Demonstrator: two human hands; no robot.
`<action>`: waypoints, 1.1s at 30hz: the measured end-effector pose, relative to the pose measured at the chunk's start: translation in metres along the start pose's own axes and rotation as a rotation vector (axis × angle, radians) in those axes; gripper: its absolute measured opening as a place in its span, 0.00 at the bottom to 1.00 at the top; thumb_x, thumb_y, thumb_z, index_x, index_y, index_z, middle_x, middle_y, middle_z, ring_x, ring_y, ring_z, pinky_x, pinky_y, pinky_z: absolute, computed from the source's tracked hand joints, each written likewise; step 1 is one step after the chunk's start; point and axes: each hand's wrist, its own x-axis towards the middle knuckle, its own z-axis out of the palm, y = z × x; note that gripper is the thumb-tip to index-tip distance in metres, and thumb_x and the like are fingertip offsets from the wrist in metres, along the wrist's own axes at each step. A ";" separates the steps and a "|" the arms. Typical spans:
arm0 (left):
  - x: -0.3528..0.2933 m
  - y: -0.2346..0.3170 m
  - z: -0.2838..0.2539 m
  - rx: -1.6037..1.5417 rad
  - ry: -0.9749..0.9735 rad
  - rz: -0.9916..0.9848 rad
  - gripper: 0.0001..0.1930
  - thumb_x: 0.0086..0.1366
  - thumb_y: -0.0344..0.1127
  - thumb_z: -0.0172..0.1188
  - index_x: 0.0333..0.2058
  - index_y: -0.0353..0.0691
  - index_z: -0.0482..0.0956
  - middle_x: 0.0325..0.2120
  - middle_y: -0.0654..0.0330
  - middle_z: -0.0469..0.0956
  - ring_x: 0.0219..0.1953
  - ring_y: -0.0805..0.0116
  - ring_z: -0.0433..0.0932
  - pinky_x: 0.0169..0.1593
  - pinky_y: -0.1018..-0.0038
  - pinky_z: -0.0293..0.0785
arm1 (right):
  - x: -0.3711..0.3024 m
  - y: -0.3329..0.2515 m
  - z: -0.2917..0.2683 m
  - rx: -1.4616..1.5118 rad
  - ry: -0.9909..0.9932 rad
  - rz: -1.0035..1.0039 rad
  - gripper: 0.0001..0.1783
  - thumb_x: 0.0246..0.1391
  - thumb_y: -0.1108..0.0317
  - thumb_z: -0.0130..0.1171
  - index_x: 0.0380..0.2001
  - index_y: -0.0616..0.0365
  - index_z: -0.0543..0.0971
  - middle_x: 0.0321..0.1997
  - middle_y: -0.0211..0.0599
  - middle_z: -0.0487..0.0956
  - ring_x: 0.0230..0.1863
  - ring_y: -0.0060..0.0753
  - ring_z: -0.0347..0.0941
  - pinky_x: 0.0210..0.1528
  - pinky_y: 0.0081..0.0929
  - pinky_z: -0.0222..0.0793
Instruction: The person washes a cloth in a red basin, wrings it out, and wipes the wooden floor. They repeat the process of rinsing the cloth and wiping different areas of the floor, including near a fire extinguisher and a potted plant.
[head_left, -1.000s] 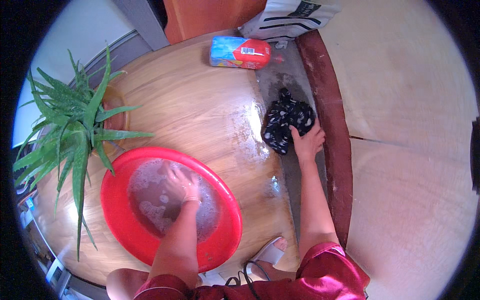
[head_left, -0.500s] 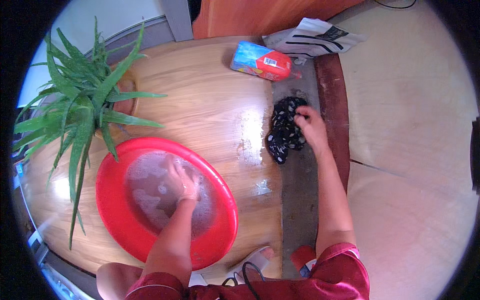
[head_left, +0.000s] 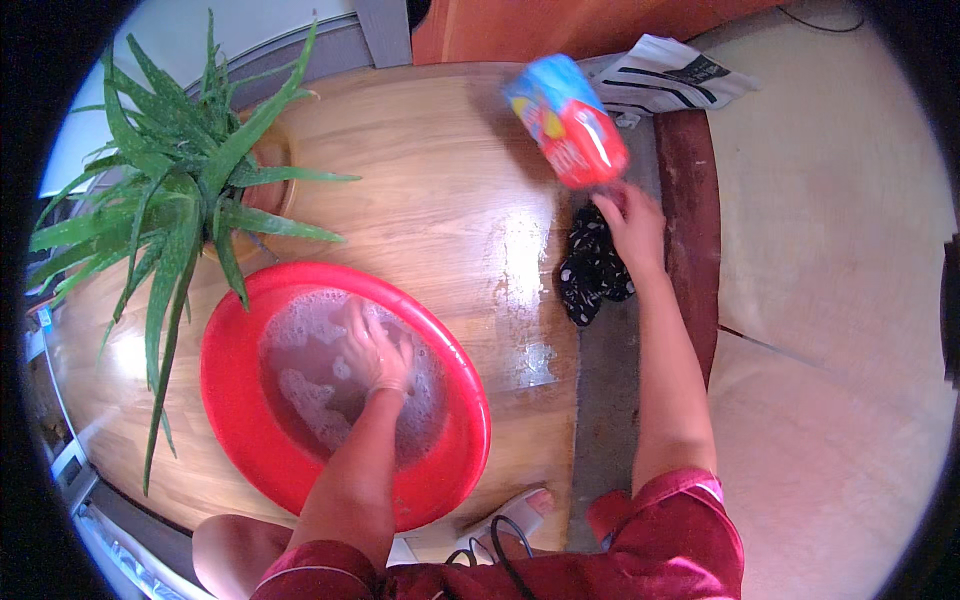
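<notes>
Your left hand (head_left: 375,352) lay in the red basin (head_left: 235,410), fingers spread loosely and flat in the soapy water, gripping nothing that showed; foam (head_left: 300,390) ringed the hand and hid whatever might have been beneath it. The basin sat on the wooden floor (head_left: 440,200), with the spiky green potted plant (head_left: 170,200) just beside its far left rim, some leaves hanging over the edge. Your right hand (head_left: 630,222) reached out over the grey strip (head_left: 600,400) at the edge of the wood, and its fingers were closed on the lower end of a blue and red packet (head_left: 565,120), which was tilted and lifted off the floor, blurred. Directly under that hand, touching its heel, lay a crumpled black cloth with white dots (head_left: 590,270), partly on the wood and partly on the grey strip. A dark red sill (head_left: 690,200) ran alongside. Beyond the packet a white and black printed bag (head_left: 670,85) lay flat. A wet sheen (head_left: 525,300) showed on the wood between basin and cloth.
</notes>
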 end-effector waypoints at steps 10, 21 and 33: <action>0.001 -0.005 -0.009 -0.060 -0.045 -0.002 0.43 0.43 0.40 0.62 0.56 0.33 0.51 0.58 0.50 0.50 0.59 0.51 0.51 0.58 0.58 0.50 | -0.307 0.076 -0.125 0.197 -0.482 0.861 0.17 0.49 0.69 0.56 0.43 0.61 0.70 0.38 0.30 0.73 0.37 0.23 0.68 0.36 0.21 0.66; 0.003 -0.002 -0.007 -0.145 0.067 0.025 0.42 0.44 0.39 0.62 0.56 0.33 0.50 0.58 0.49 0.48 0.60 0.50 0.48 0.60 0.57 0.46 | -0.078 -0.038 -0.125 -0.461 -0.053 -0.072 0.34 0.40 0.74 0.56 0.55 0.59 0.59 0.50 0.51 0.65 0.51 0.53 0.61 0.52 0.40 0.59; 0.002 -0.009 0.010 -0.224 0.130 0.099 0.39 0.44 0.40 0.60 0.54 0.33 0.53 0.57 0.47 0.51 0.59 0.48 0.50 0.60 0.55 0.47 | 0.110 -0.041 -0.134 -0.965 0.233 -0.285 0.09 0.48 0.61 0.53 0.35 0.42 0.76 0.35 0.26 0.77 0.41 0.26 0.72 0.50 0.38 0.56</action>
